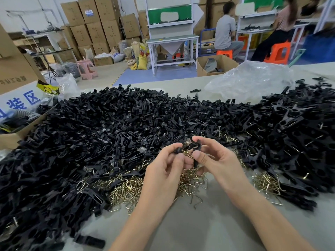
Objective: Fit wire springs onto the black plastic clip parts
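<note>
My left hand (164, 169) and my right hand (215, 160) meet above the table's middle, both pinching one black plastic clip part (190, 146). A brass-coloured wire spring (187, 153) shows between my fingertips, against the clip. How the spring sits on the clip is hidden by my fingers. Below my hands lies a pile of loose wire springs (130, 189). A big heap of black clip parts (108, 127) covers the table to the left and behind. Another heap of clips with springs on them (293, 134) lies to the right.
A crumpled clear plastic bag (250, 80) lies at the back right of the grey table (199, 232). An open cardboard box (16, 109) stands at the left edge. Two people sit at benches far behind, with stacked cartons beyond.
</note>
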